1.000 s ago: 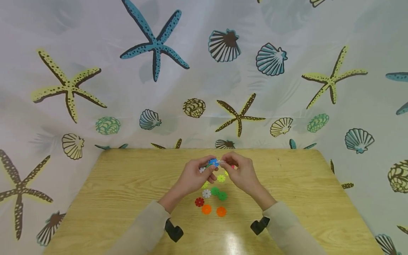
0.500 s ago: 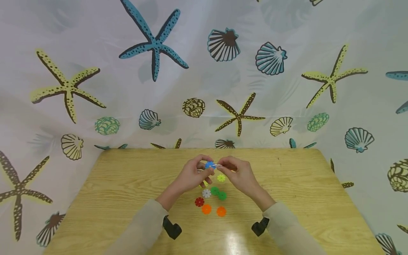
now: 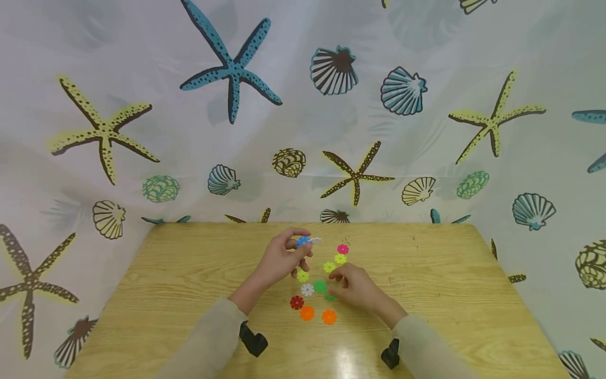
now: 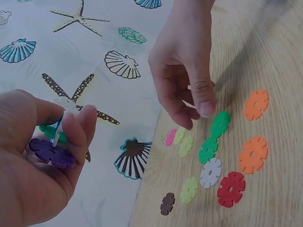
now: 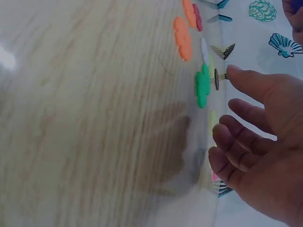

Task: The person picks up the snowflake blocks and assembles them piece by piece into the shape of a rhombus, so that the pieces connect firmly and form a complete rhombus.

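Note:
My left hand [image 3: 278, 259], raised above the table, pinches a small cluster of joined notched plastic discs. A blue disc [image 3: 302, 241] and a white disc [image 3: 315, 240] show at its fingertips; in the left wrist view a purple disc [image 4: 51, 154] and part of a green one sit within the fingers. My right hand [image 3: 358, 288] holds nothing and hovers over two green discs [image 4: 220, 125] on the table, thumb and fingers apart and loosely bent. From the head camera it partly hides the nearer green disc.
Around the green discs lie two orange discs [image 3: 329, 317], a red disc [image 3: 296, 302], a white disc [image 3: 307, 289], several yellow discs [image 3: 329, 267], a pink disc [image 3: 343, 249] and a brown disc [image 4: 167, 204]. A patterned curtain [image 3: 265, 121] stands behind the wooden table [image 3: 199, 273].
My right hand has let go of the white disc and moved down towards the green discs. The left hand has shifted slightly left, keeping the joined discs.

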Demonstrator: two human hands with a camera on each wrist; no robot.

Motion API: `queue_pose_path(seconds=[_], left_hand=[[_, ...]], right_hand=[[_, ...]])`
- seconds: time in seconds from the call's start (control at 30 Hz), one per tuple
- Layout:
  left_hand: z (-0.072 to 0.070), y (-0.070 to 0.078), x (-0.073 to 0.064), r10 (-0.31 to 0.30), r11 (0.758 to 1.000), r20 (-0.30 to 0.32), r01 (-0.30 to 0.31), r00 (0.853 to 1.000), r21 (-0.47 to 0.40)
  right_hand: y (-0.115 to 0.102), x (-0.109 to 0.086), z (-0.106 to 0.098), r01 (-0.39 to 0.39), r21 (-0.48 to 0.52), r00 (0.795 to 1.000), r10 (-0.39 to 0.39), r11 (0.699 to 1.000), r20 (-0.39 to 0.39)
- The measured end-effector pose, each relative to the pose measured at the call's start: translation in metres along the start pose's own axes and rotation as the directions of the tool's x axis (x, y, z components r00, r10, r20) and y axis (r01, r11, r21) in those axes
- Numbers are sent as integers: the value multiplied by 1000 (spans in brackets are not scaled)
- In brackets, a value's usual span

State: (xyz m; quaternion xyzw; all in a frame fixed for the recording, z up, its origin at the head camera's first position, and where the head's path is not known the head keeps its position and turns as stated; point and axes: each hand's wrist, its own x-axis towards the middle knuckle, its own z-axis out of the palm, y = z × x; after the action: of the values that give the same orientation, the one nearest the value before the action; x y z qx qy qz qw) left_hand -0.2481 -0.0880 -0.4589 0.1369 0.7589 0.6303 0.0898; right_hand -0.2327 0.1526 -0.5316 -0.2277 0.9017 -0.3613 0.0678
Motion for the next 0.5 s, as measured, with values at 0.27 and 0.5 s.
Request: queue_pose_path(seconds=[0.27, 0.5], left_hand=[[0, 2, 0, 3, 1000, -19, -3, 1000, -15], [-1, 4, -1, -3, 1000, -22, 3, 1000, -17]], right_hand=[[8, -3, 9, 3, -77, 1000, -1, 997, 23], [9, -2, 12, 5, -107, 1000, -4, 994, 9]])
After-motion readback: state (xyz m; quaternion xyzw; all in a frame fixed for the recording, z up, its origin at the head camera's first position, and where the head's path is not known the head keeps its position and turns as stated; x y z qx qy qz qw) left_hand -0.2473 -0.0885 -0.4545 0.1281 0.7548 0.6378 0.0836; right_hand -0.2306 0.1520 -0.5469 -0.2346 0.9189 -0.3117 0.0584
